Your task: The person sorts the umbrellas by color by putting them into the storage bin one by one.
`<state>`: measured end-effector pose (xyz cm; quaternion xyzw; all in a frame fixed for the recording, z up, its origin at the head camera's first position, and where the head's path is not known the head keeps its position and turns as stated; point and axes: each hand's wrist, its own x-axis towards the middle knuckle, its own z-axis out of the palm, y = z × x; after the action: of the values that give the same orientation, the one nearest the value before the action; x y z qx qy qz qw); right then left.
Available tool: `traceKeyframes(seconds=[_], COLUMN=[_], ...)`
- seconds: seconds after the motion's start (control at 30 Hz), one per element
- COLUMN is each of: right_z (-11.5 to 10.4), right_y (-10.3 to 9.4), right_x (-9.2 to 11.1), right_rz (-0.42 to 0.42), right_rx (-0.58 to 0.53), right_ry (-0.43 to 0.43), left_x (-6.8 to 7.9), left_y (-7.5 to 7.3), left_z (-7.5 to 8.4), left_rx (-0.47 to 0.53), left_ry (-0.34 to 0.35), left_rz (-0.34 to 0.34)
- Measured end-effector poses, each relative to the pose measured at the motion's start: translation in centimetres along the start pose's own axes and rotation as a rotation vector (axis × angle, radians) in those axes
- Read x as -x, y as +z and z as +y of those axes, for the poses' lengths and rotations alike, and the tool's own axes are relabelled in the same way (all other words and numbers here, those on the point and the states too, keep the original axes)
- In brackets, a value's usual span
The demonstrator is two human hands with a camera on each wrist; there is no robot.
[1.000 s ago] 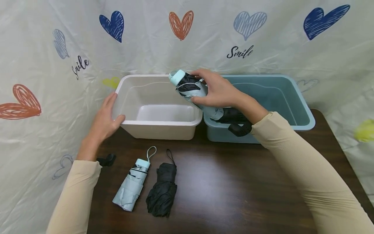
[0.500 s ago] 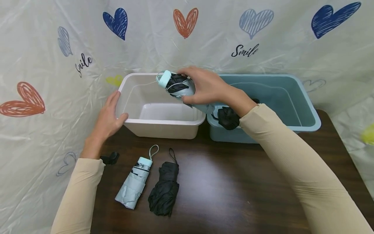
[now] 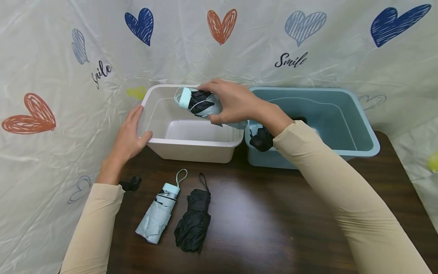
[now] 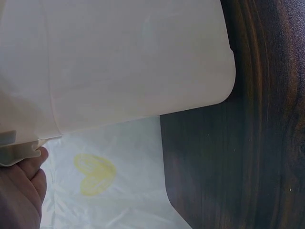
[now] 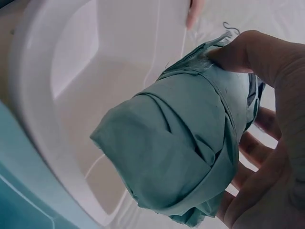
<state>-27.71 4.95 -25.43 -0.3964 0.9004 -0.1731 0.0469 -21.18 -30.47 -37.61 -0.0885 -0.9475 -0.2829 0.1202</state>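
Holding a folded pale blue umbrella (image 3: 208, 107), the right hand (image 3: 236, 102) sits above the white bin (image 3: 191, 152), near the middle of my head view. A second ago I had that umbrella's handle end close to the white bin's right side; now it lies further left over the bin, turned flatter, its capped handle toward the left of the frame. The left hand (image 3: 131, 137) has stayed at the bin's left edge, thumb on the near rim, holding on at the corner. My whole head view has slid a little, so the hearts on the cloth (image 3: 253, 19) sit further right than before. The second pale blue umbrella (image 3: 159, 213) and the black umbrella (image 3: 193, 220) rest as they were, side by side on the counter (image 3: 260, 213) at lower left of centre, and the blue bin (image 3: 270, 160) stands just right of the white one.

My right wrist view adds what the head view hides: the umbrella's gathered cloth end, with the thumb on one side and fingers wrapped round the other. From the left wrist, I get the bin's smooth outer wall and fingers bent against its lip.
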Motion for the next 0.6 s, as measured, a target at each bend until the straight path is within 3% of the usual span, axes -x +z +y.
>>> traceKeyframes(seconds=[0.13,0.27,0.43,0.6], right_z=[-0.7,-1.1,-0.7,0.4], right_y=[-0.1,-0.1,-0.7,-0.8], right_x=[-0.3,-0.4,0.5,2.1], right_rz=[-0.004,-0.015,0.011,0.033], right_rx=[0.005,-0.074,-0.195,-0.188], right_ry=[-0.030,-0.059,-0.023,0.010], left_x=[0.1,0.2,0.1,0.0], left_y=[-0.1,-0.1,0.1,0.1], left_z=[0.1,0.1,0.0,-0.1], left_rx=[0.003,0.006,0.007,0.011], left_ry=[0.007,0.006,0.011,0.009], left_rz=[0.004,0.004,0.003,0.008])
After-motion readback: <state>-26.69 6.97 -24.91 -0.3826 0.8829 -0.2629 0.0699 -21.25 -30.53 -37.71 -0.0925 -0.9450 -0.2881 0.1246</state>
